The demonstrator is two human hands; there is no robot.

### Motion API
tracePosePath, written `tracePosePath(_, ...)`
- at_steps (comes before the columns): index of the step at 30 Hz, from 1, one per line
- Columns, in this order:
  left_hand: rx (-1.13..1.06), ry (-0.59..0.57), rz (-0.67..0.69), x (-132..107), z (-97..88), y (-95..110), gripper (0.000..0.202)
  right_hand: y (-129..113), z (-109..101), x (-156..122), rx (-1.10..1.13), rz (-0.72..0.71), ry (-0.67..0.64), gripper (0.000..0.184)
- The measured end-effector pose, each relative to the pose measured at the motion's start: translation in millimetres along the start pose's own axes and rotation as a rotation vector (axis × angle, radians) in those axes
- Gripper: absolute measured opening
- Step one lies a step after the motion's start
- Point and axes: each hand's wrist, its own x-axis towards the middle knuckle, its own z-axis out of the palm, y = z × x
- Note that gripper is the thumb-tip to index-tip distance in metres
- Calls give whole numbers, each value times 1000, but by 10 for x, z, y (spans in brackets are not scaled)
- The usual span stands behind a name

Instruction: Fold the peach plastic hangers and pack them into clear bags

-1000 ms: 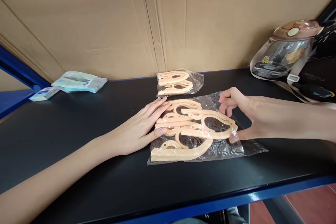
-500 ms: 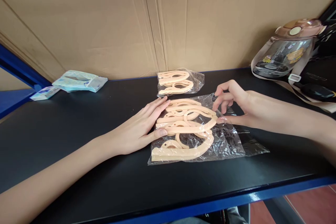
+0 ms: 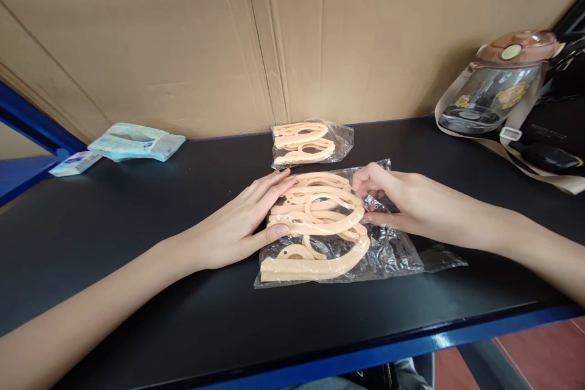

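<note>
A clear plastic bag point(image 3: 393, 259) lies flat on the black tabletop, holding several beige folding hangers point(image 3: 315, 267), folded up and overlapping. Across the bag's left side rests my left hand point(image 3: 249, 219), fingers stretched out and thumb apart, touching the hangers' left ends. My right hand point(image 3: 388, 195) is at the right ends of the upper hangers, its fingers curled and the thumb below them, around a hanger end. Its fingertips are partly hidden, and I cannot tell whether film lies between them and the hanger.
Behind is a smaller clear bag point(image 3: 342, 141) of beige hangers. Light-blue tissue packs point(image 3: 137, 141) lie at the far left. A strapped water bottle point(image 3: 493, 97) stands at the back right beside dark items. A cardboard wall point(image 3: 183, 42) closes off the back; a blue edge point(image 3: 388, 350) runs along the front.
My right hand has moved left and its fingers have come down and curled at the hanger ends. The upper hangers have shifted slightly left. My left hand stays on the bag.
</note>
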Motion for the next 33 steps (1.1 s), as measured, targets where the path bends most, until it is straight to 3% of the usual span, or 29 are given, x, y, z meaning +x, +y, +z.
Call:
tracePosePath(6,-26,39,-42,-4,-2,52,69,111,-87,-14,-54,81,-29,39)
tracePosePath(11,-30,107,-53,-20,0,125,64,291,-299,-141,-303,319,45,64)
tracePosePath(15,-31,103,13,-29,-14,166,60,260,-373,-197,-154,443,-144,69)
tracePosePath(17,-29,89,63,-30,-19,175,60,209,-372,-182,-46,420,-196,63)
tracePosePath(19,-21,80,100,-27,-22,176,60,159,-360,-148,22,372,-160,57)
tracePosePath(26,-7,24,147,6,-44,153,58,-36,-270,-50,299,190,245,34)
tracePosePath(33,-12,34,161,22,-60,154,59,-192,7,-3,476,74,289,27)
